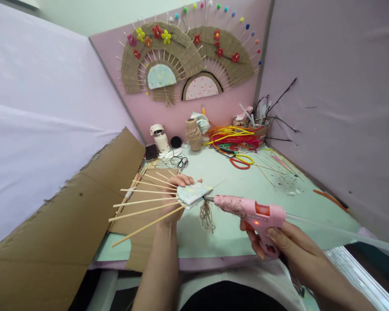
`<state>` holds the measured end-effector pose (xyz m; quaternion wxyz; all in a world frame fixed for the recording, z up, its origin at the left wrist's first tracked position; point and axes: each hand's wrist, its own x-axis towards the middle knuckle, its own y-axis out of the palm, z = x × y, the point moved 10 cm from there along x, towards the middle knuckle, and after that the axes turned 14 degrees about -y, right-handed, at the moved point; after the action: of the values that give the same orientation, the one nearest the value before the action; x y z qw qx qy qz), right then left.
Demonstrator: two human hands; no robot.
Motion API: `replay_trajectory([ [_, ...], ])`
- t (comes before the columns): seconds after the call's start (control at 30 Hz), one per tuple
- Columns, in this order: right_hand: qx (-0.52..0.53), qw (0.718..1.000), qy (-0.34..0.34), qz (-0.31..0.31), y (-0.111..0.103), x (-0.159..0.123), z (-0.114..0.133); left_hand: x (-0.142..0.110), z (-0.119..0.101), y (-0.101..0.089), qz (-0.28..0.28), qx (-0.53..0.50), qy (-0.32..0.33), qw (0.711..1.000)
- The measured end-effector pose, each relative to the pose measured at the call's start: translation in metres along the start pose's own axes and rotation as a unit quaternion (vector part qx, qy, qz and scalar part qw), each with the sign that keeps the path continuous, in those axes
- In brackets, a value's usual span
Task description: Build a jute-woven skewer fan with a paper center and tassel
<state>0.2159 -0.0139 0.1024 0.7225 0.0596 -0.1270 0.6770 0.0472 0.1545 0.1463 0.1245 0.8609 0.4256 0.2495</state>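
Observation:
My left hand (176,190) grips a small fan frame, a pale floral fabric half-circle (192,192) with several thin wooden sticks (142,201) spreading out to the left. The fingers wrap behind the fabric piece. From its lower right side hangs a bundle of beige twine (206,216). My right hand (272,239) is closed around the handle of a pink glue gun (246,207) with an orange light lit. The metal nozzle points left and meets the fabric's right edge; whether glue is coming out cannot be seen. A clear glue stick (330,233) trails from the gun's back.
Cardboard sheets (84,207) stand and lie at the left. At the back are a white bottle (160,139), a twine spool (193,134), coloured pipe cleaners (233,137) and scissors (241,161). Twigs (282,97) jut out at right. Two decorated fans (162,49) hang behind.

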Motion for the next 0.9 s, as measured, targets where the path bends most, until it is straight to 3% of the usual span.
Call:
replay_trajectory([
  [0.3, -0.069, 0.997, -0.039, 0.005, 0.006, -0.001, -0.005, 0.001, 0.003, -0.005, -0.069, -0.009, -0.018, 0.997],
  [0.43, -0.073, 0.995, -0.069, 0.009, 0.012, 0.002, 0.008, 0.0, 0.005, -0.009, -0.101, 0.004, -0.033, 0.994],
  [0.67, -0.064, 0.994, -0.087, -0.025, 0.019, 0.009, 0.031, 0.0, 0.003, -0.005, -0.046, -0.027, -0.004, 0.999],
  [0.9, -0.06, 0.994, -0.085, -0.023, 0.023, 0.012, 0.029, -0.001, 0.004, -0.005, -0.04, -0.032, -0.003, 0.999],
])
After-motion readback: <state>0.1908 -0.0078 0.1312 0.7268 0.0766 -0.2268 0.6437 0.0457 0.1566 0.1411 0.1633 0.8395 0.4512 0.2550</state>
